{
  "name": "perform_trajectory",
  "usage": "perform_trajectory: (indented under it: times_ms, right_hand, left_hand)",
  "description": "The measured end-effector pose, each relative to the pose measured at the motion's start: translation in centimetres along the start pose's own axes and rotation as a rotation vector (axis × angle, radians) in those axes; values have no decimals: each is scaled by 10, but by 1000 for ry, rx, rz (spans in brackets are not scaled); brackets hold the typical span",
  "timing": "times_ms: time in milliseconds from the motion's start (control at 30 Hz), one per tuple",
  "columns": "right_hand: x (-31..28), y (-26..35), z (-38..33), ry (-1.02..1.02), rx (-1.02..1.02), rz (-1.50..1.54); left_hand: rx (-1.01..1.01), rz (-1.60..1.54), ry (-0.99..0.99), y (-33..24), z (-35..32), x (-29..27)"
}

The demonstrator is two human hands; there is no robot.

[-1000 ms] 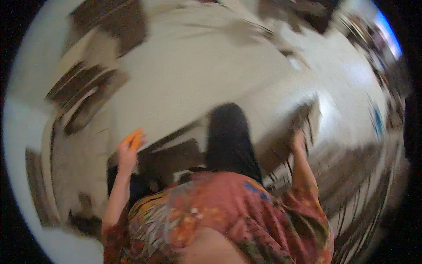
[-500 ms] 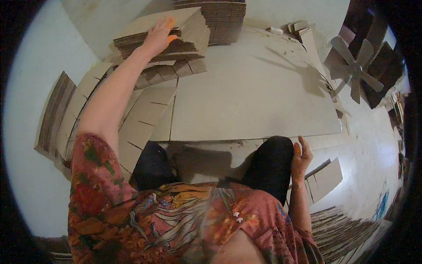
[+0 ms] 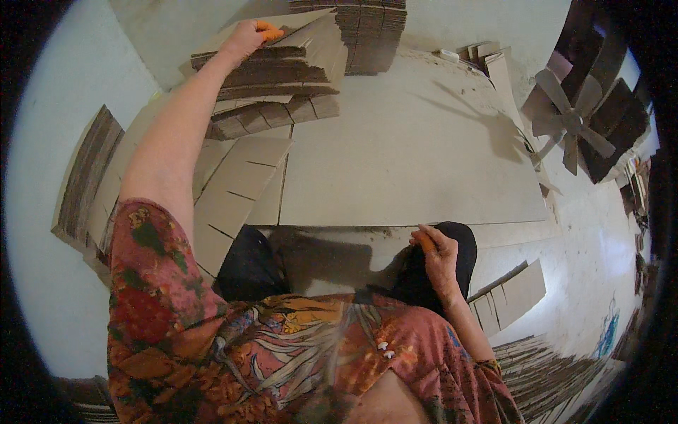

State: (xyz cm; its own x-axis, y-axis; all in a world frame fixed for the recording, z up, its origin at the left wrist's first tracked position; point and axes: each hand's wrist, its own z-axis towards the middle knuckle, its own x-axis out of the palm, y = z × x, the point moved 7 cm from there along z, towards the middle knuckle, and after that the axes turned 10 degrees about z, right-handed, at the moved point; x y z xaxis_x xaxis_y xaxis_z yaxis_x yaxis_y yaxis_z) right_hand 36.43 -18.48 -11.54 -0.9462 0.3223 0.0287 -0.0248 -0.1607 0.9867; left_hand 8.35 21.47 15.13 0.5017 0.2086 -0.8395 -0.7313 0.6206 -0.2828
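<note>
At the far left, my left hand (image 3: 244, 41) grips the near edge of the top cardboard sheet (image 3: 300, 22) on a stack of cardboard sheets (image 3: 282, 71). That sheet's edge is bent up a little from the ones below. Orange covers sit on some fingertips of this hand. Above my right knee, my right hand (image 3: 439, 258) has its fingers drawn together, an orange cover on one, and nothing shows in them. In front of my knees lies a broad pale board (image 3: 409, 155).
Slotted cardboard strips (image 3: 244, 177) lie left of the board. More cardboard stacks stand at the back (image 3: 371, 35) and by the left wall (image 3: 88, 169). A fan (image 3: 572, 121) stands at the right. Near my right elbow are a slotted piece (image 3: 508, 297) and a row of cardboard (image 3: 551, 374).
My left hand has closed on the top sheet's edge, and the sheet has lifted slightly. My right hand has moved left from beside my right knee to above it.
</note>
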Motion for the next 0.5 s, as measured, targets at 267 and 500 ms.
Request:
perform_trajectory:
  times_ms: [267,500]
  right_hand:
    - [25,25,10,78,177,498]
    - [5,21,35,-24,95,100]
  left_hand:
    - [513,-385,-306,-127,-137,47]
    - [641,-291,-36,-209,-307,100]
